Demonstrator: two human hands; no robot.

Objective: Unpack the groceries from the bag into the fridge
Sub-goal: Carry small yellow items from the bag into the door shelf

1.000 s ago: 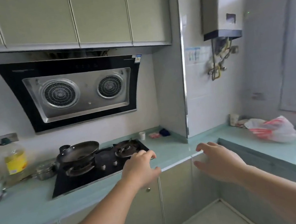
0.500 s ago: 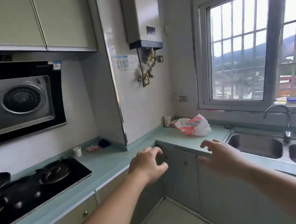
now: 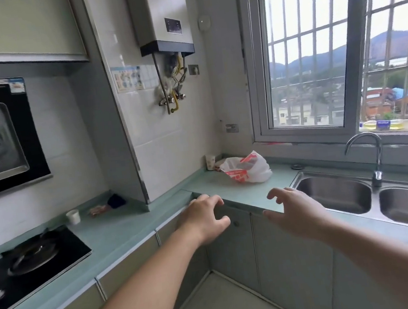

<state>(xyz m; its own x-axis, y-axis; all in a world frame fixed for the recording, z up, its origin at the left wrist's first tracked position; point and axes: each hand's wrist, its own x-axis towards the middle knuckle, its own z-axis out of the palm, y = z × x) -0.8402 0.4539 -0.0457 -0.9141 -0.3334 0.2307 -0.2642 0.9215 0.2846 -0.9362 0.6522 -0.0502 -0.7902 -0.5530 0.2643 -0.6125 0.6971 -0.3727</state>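
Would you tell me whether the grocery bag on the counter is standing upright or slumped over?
Slumped. The white and red plastic bag lies low and crumpled on the counter, untouched; whether its mouth is open cannot be told.

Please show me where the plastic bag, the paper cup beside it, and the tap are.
plastic bag [image 3: 247, 168]: head view, on its white middle.
paper cup [image 3: 210, 162]: head view, on its side wall.
tap [image 3: 377, 157]: head view, on its upright pipe.

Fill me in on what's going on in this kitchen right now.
A person stands at the corner of the counter with both arms stretched forward. The left hand and right hand hover with fingers loosely spread and hold nothing. A white and red plastic bag lies on the counter beyond them, beside the sink and below the window. Nothing has been taken out of it yet, and no fridge is in view.
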